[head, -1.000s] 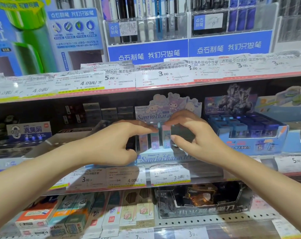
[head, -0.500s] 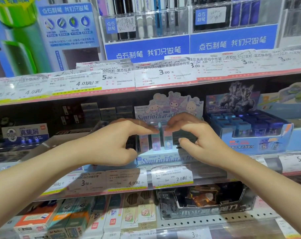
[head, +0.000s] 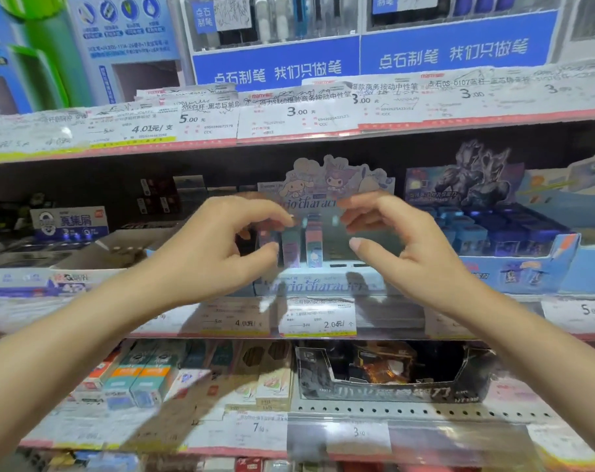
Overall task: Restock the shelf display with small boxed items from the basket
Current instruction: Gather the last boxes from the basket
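Just before the cartoon display tray (head: 318, 286), both hands hover loosely curled, empty: left hand (head: 207, 253), right hand (head: 408, 247); blue carton (head: 514, 267) stands beside it.

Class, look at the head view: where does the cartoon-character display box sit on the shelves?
The cartoon-character display box sits mid-frame on the middle shelf, left of the blue display box, behind the 2.0 price tag.

The display tray (head: 318, 284) in the middle of the shelf reads "Sanrio characters" on its front lip and, partly hidden, on its backing card (head: 337, 180); the price tag (head: 317, 316) just below the tray reads "2.0元/个"; the tag (head: 236, 318) left of that one reads "4.0元"; above the tray, the blue banner (head: 277, 68) reads "点石制笔 我们只做笔"; under the banner a tag (head: 298, 112) reads "3.00".
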### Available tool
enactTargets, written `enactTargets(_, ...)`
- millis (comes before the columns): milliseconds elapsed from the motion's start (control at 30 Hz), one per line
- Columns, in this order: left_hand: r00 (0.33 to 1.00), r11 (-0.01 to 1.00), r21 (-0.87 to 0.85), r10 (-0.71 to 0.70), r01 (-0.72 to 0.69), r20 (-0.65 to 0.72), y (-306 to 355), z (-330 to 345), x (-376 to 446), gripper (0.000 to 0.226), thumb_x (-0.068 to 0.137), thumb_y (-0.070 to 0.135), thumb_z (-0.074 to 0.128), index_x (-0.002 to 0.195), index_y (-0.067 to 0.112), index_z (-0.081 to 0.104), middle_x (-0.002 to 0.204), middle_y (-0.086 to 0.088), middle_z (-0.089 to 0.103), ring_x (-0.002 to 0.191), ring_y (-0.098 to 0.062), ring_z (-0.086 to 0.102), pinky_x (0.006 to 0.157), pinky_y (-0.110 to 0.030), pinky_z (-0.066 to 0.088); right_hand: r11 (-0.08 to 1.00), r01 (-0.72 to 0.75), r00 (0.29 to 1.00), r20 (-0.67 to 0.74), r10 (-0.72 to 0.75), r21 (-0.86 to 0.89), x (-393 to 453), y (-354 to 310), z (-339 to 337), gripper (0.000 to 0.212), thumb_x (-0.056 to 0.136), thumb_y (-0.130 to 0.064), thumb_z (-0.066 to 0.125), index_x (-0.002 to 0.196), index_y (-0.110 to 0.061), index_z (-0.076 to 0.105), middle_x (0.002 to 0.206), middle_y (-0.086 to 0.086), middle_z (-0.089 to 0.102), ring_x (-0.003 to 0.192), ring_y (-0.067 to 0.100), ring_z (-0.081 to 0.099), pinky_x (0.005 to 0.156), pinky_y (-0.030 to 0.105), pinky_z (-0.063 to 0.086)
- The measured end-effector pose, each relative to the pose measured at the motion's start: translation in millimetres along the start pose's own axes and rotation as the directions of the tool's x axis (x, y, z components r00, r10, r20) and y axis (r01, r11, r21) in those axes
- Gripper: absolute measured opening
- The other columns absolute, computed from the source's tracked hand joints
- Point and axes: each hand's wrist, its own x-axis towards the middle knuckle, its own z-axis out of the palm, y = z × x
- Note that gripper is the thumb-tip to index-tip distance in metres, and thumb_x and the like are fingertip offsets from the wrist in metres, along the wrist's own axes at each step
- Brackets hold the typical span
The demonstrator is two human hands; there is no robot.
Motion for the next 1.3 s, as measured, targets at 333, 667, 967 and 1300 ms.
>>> enactTargets(333,0.975,0.958,-0.181,-0.216,0.221,0.044,48.1,29.2,-74.4,0.027,0.073,0.041,0.052,0.071,0.018,0.066,0.055,-0.006,0.060,0.049,-0.006,0.046,0.047,-0.016,0.036,0.978,-0.126,0.973,0.212,0.090,0.164,-77.4,-19.7,5.9,0.011,0.079,-0.025,0.060,0.070,-0.018,0.062,0.063,0.008,0.058,0.054,0.006,0.048,0.052,0.017,0.039)
enactTargets(667,0.849,0.837,-0.247,-0.392,0.489,0.356,48.6,70.4,-199.0,0.017,0.073,0.031,0.060,0.069,0.016,0.067,0.053,0.007,0.052,0.049,-0.003,0.043,0.048,-0.016,0.032,0.828,-0.557,0.721,0.531,0.445,0.063,-188.0,-29.1,82.7,0.010,0.083,-0.020,0.062,0.074,-0.018,0.065,0.049,-0.014,0.051,0.049,0.002,0.042,0.051,0.017,0.038)
enactTargets(967,0.595,0.635,-0.197,-0.505,0.747,0.626,27.2,159.7,-315.8,0.015,0.069,0.024,0.052,0.059,0.016,0.060,0.058,0.002,0.048,0.053,-0.007,0.038,0.053,-0.023,0.031,0.695,-0.713,0.490,0.644,0.588,-0.092,-304.2,3.3,168.6,0.021,0.082,-0.017,0.062,0.062,-0.023,0.059,0.068,0.002,0.062,0.065,0.014,0.057,0.068,0.036,0.048)
enactTargets(1300,0.312,0.402,-0.073,-0.570,0.913,0.760,-16.1,363.4,-455.4,0.026,0.080,0.011,0.066,0.058,0.021,0.056,0.034,0.015,0.048,0.037,0.004,0.041,0.047,-0.014,0.032,0.529,-0.747,0.180,0.643,0.744,-0.403,-475.3,147.8,281.2,0.005,0.077,-0.031,0.063,0.077,-0.025,0.063,0.085,0.005,0.069,0.080,0.020,0.065,0.079,0.042,0.054)
